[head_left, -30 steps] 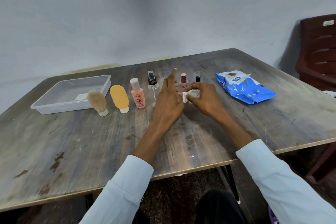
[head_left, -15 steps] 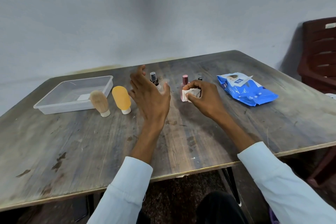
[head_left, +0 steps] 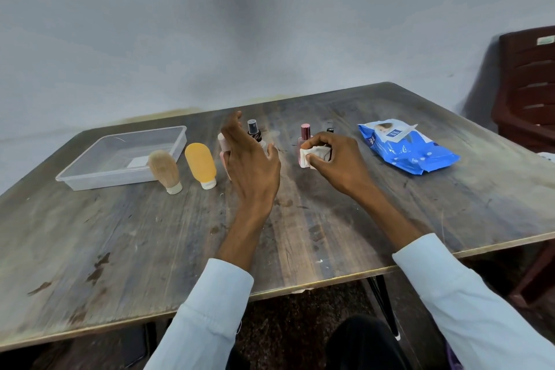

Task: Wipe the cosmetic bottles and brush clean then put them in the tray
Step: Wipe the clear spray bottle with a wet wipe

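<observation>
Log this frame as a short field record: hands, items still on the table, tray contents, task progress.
left hand: open, raised in front of the pink bottle, not gripping it
right hand: pinches a folded white wipe
standing on table: brush, orange bottle, spray bottle, red-capped bottle, black-capped item
tray: holds no bottle or brush
wipes pack: far right, flap lifted
progress: nothing placed yet
</observation>
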